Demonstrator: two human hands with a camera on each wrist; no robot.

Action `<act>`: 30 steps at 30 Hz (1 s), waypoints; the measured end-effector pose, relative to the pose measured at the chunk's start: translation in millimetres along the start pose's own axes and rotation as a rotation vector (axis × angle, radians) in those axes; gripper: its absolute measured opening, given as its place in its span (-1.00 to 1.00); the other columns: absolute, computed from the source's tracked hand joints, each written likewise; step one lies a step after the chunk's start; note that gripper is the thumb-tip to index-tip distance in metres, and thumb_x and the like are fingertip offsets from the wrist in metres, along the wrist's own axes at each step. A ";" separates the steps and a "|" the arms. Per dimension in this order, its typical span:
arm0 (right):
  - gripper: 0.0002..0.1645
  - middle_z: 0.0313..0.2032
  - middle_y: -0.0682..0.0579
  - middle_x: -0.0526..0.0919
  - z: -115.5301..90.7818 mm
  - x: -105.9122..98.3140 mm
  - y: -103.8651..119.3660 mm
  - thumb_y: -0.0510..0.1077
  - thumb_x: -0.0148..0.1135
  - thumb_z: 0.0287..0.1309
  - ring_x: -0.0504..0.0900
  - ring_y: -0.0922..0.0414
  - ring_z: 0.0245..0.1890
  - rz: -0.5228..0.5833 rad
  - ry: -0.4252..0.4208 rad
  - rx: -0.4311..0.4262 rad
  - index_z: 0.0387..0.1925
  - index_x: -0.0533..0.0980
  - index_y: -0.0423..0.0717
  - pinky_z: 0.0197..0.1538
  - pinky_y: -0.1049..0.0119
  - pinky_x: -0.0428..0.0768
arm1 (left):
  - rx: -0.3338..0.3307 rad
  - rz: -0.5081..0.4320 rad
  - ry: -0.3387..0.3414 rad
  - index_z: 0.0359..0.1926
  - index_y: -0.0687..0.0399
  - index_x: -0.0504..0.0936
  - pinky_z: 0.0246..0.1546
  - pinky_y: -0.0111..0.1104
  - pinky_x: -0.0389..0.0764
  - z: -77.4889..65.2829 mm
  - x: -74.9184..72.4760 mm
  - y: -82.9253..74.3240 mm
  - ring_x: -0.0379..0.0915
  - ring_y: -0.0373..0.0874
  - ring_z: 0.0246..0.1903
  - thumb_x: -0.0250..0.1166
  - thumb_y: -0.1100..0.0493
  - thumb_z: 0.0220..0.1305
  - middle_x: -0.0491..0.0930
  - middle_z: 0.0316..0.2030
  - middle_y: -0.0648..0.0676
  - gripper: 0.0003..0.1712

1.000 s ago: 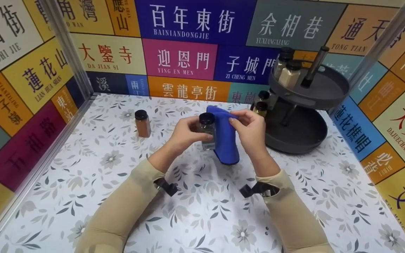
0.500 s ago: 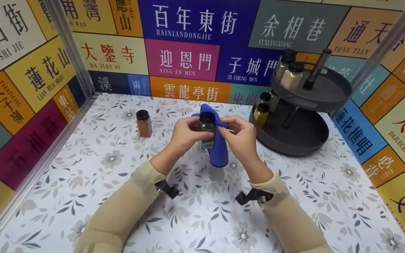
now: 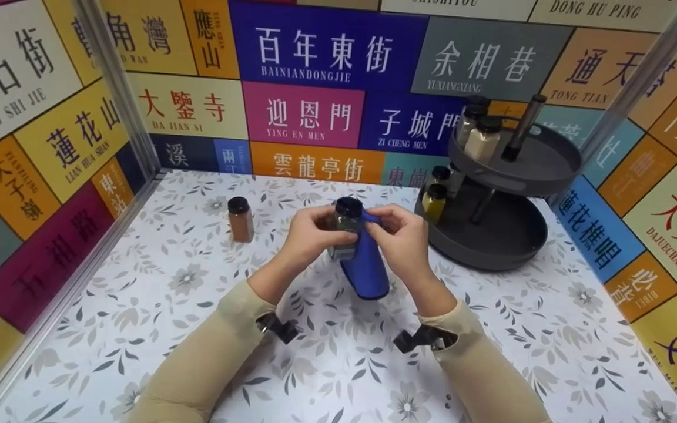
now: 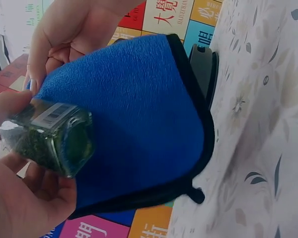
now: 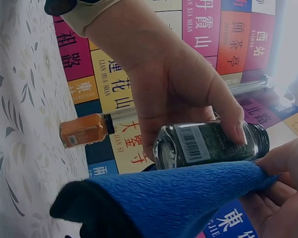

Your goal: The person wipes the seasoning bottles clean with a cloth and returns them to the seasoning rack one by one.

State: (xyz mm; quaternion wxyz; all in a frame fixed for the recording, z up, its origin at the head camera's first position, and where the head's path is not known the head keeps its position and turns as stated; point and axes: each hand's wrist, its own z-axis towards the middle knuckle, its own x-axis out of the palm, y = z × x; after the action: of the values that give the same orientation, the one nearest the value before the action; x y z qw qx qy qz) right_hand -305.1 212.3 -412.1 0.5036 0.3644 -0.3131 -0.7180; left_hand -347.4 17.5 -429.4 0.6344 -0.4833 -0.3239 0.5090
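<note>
Centre of frame: the left hand point(image 3: 309, 238) pinches the black-capped glass jar point(image 3: 347, 226) between thumb and fingers, above the worktop point(image 3: 327, 364). The right hand point(image 3: 400, 235) pinches the upper end of the blue cloth point(image 3: 368, 273), which hangs beside the jar. Assessed risk: a tug on the cloth could twist smooth glass from the left fingers' hold, dropping it.

A black-capped jar of orange-brown powder point(image 3: 240, 223) stands upright at 9 o'clock in the head view, on a floral-patterned worktop point(image 3: 338, 376). At 3 o'clock, a dark-gray two-tier round rack point(image 3: 485, 257) holds a pale-filled jar point(image 3: 483, 144) above and a yellow-filled jar point(image 3: 434, 205) below. Chinese place-name panels point(image 3: 303, 114) rise at 12, between metal posts point(image 3: 122, 88) at 10 and 2.
</note>
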 end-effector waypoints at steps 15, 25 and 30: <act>-0.82 -0.16 -0.08 0.86 -9.6 0.4 11.3 -0.38 0.46 0.18 0.87 0.09 -0.17 -0.097 -0.022 -0.120 -0.18 0.80 -0.17 -0.12 0.43 0.77 | 0.014 0.116 -0.011 -0.16 0.00 0.85 -0.34 -0.36 0.56 -2.3 -1.2 -1.3 0.55 -0.17 -0.40 0.67 0.12 0.01 0.72 -0.42 -0.03 -0.68; -0.81 -0.17 -0.10 0.86 -6.0 -1.4 7.0 -0.42 0.41 0.20 0.83 0.24 -0.23 -0.039 -0.032 -0.054 -0.18 0.79 -0.20 -0.19 0.44 0.75 | 0.081 0.071 0.112 -0.02 -0.05 0.85 -0.32 -0.35 0.63 -3.0 -3.0 -2.2 0.59 -0.16 -0.41 0.66 0.16 0.03 0.78 -0.32 0.01 -0.58; -0.81 -0.14 -0.10 0.86 -10.6 -1.3 11.2 -0.39 0.44 0.20 0.86 0.10 -0.15 -0.041 -0.007 -0.071 -0.16 0.80 -0.18 -0.11 0.42 0.77 | 0.061 0.124 0.013 -0.12 -0.04 0.85 -0.31 -0.34 0.59 -3.1 -2.9 -1.0 0.59 -0.14 -0.37 0.66 0.12 0.02 0.69 -0.44 -0.04 -0.66</act>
State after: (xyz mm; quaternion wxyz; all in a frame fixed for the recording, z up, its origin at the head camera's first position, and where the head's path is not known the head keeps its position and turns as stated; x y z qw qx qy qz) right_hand -290.3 209.3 -408.3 0.5003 0.3503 -0.2818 -0.7400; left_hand -345.0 13.8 -429.2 0.6182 -0.4861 -0.2738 0.5537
